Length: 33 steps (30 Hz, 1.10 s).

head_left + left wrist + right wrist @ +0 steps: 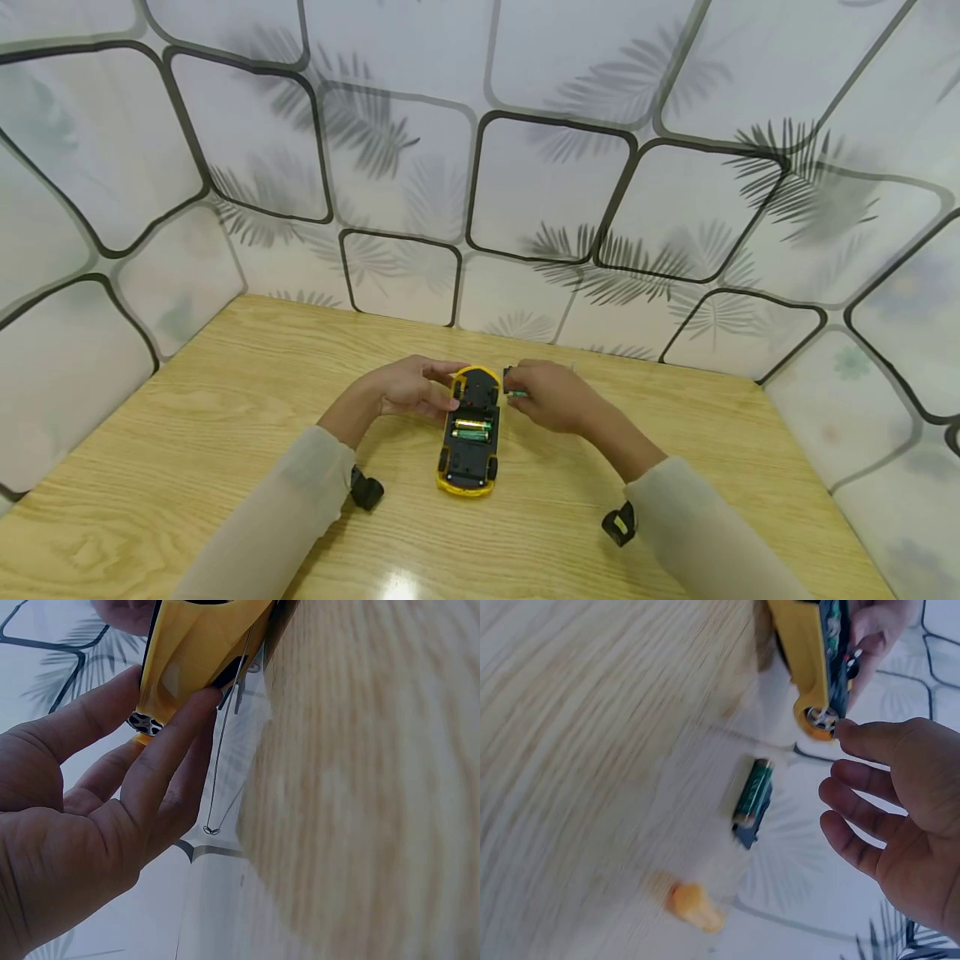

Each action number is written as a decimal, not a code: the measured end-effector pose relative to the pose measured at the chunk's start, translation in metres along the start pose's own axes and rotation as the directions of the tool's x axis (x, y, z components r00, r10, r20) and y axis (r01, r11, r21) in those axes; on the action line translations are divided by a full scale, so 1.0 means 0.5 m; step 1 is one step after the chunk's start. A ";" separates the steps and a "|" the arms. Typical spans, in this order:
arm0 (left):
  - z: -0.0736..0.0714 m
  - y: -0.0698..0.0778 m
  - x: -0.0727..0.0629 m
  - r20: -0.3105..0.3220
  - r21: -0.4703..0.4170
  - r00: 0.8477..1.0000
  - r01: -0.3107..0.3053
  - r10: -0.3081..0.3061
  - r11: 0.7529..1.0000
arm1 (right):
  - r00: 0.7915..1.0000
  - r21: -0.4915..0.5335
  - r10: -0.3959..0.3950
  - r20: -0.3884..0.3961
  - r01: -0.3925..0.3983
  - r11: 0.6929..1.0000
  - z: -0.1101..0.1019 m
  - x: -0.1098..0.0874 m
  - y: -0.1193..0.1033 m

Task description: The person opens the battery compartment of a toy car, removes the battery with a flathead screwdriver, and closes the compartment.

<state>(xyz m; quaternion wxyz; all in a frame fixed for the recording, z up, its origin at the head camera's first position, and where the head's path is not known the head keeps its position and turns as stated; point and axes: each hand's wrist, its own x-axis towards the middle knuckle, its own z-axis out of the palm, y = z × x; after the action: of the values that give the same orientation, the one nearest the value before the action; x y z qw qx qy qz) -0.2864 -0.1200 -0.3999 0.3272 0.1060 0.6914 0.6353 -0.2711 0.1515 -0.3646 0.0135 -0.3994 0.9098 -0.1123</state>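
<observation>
A yellow toy car (471,468) lies upside down, its black underside showing and its battery bay open. Two green-and-gold batteries (471,435) sit side by side in the bay. My left hand (405,387) grips the car's left side near its far end, thumb and fingers on either side of the body in the left wrist view. Just right of the car, my right hand (558,398) reaches over a loose green battery (754,789) and a small black piece (745,835) beside it. In the right wrist view its fingers are loosely spread, apart from that battery.
A blurred orange object (696,906) lies beyond the loose battery in the right wrist view. Near the car, a thin wire (217,761) shows in the left wrist view. Behind the wooden table (225,400) rises a patterned wall covering (551,187).
</observation>
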 end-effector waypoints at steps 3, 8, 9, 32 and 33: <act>-0.001 0.001 -0.001 0.004 0.006 1.000 -0.001 0.001 1.000 | 1.000 -0.008 -0.024 0.010 0.024 1.000 -0.001 0.006 -0.024; -0.001 0.001 -0.001 0.000 0.009 1.000 0.005 -0.005 1.000 | 0.998 0.016 -0.029 0.056 0.028 0.999 0.004 0.015 -0.062; -0.001 0.000 -0.001 -0.002 0.010 1.000 0.005 -0.005 1.000 | 0.997 0.023 -0.033 0.063 0.031 0.999 0.006 0.017 -0.068; -0.001 0.002 -0.005 0.010 -0.006 1.000 0.003 -0.003 1.000 | 0.987 0.124 -0.008 0.161 -0.012 0.992 0.038 0.032 -0.093; -0.002 0.001 -0.006 0.010 -0.007 1.000 0.003 -0.003 1.000 | 0.988 0.134 -0.005 0.155 -0.016 0.991 0.040 0.033 -0.093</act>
<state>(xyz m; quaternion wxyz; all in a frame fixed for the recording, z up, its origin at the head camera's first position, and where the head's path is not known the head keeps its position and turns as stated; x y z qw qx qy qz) -0.2848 -0.1222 -0.3985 0.3321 0.1068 0.6877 0.6367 -0.2462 0.1052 -0.3729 0.1116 -0.4024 0.8975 -0.1420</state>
